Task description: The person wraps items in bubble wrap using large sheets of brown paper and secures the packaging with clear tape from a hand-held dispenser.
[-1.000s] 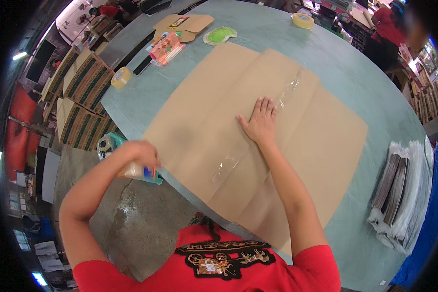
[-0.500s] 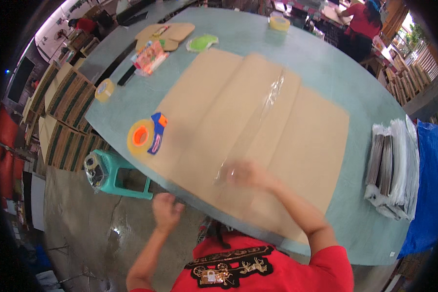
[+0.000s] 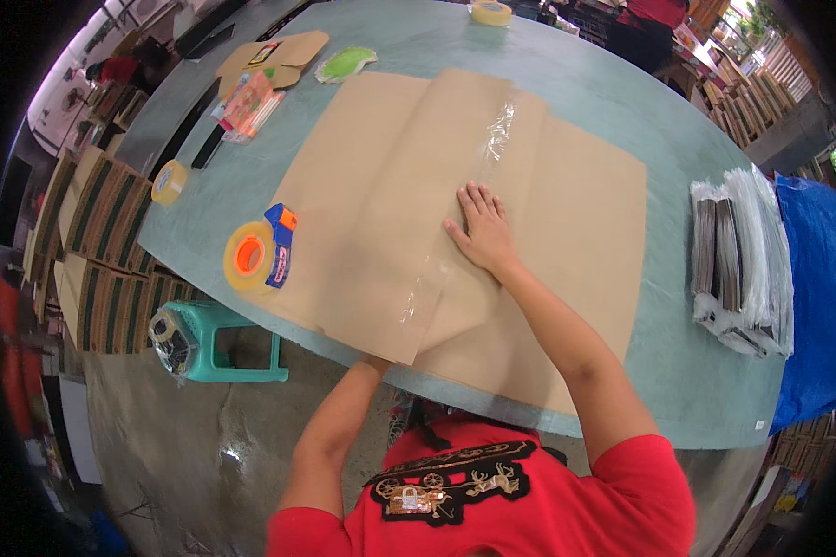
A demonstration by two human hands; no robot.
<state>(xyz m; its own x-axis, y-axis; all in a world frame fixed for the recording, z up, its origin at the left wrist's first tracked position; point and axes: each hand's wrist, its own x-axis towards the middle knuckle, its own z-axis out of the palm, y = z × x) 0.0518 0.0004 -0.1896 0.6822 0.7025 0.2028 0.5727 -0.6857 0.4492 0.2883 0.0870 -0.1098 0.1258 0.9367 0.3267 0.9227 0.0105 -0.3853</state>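
Observation:
Large sheets of brown kraft paper (image 3: 576, 232) lie on the table, a folded one (image 3: 399, 186) on top. A strip of clear tape (image 3: 499, 135) runs down its seam. My right hand (image 3: 482, 227) rests flat on this seam, fingers stretched out. At the table's near edge my left hand (image 3: 373, 364) reaches under the folded paper's near end, which is slightly lifted. Its fingers are hidden beneath the paper. Left of the paper sits a blue and orange tape dispenser (image 3: 281, 246) with a wide roll of clear tape (image 3: 241, 257).
Plastic-wrapped bundles (image 3: 738, 260) and a blue sheet (image 3: 813, 297) are at the right. Tape rolls (image 3: 169, 183), a pink packet (image 3: 248, 104), a green item (image 3: 346, 64) and cardboard pieces (image 3: 288, 56) lie farther off. A green stool (image 3: 218, 343) stands left, near stacked cardboard (image 3: 111, 213).
My right hand has moved from the tape's near end farther up the seam and flattened. My left hand has gone from beside the table to under the paper's near end. The view has shifted.

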